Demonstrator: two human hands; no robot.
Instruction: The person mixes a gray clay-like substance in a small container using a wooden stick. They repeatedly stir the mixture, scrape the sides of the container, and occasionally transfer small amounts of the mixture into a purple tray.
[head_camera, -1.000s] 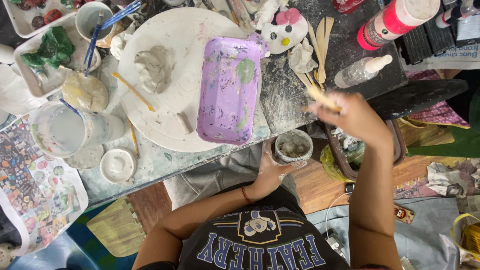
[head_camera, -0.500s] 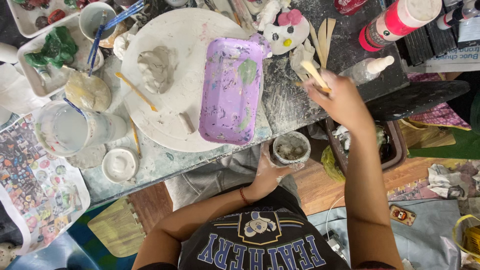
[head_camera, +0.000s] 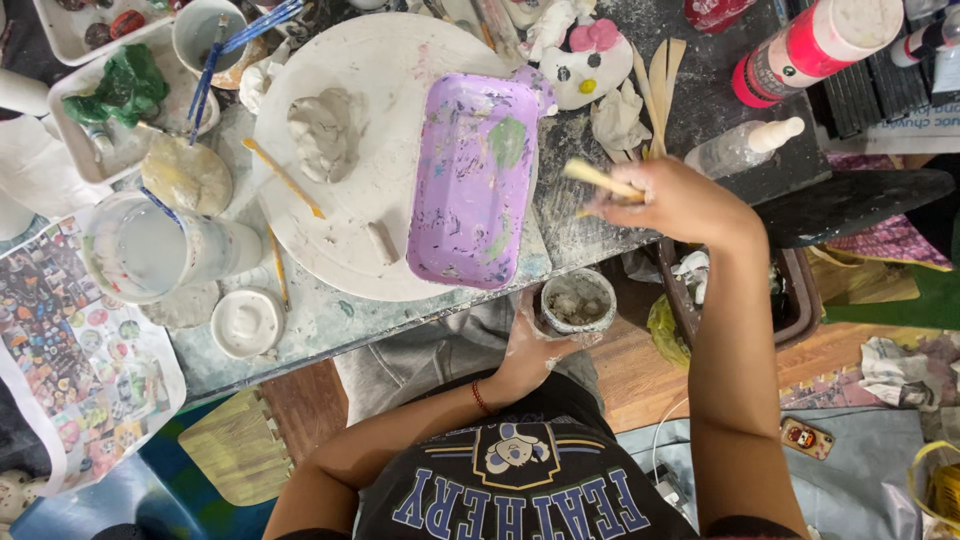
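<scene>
My right hand (head_camera: 685, 200) is closed around a thin wooden stick (head_camera: 598, 178), held over the dark table edge just right of a purple rectangular tray (head_camera: 470, 190). More wooden sticks (head_camera: 660, 75) lie just beyond that hand. Lower down, my left hand (head_camera: 528, 352) holds a small round cup (head_camera: 578, 300) with grey clay residue, below the table edge over my lap. The tray rests on a white round board (head_camera: 380, 60) that also carries a grey clay lump (head_camera: 325, 130) and a small clay piece (head_camera: 382, 242).
A clear water jar (head_camera: 150, 250), a small white lid (head_camera: 247, 322), a cup of brushes (head_camera: 205, 35), a green figure in a white tray (head_camera: 120, 90), a white cat figurine (head_camera: 592, 62), a pink bottle (head_camera: 810, 45) and a dropper bottle (head_camera: 745, 148) crowd the table.
My right hand has moved up and left from the table edge, carrying the wooden stick over the table. My left hand has stayed at my lap with the cup.
</scene>
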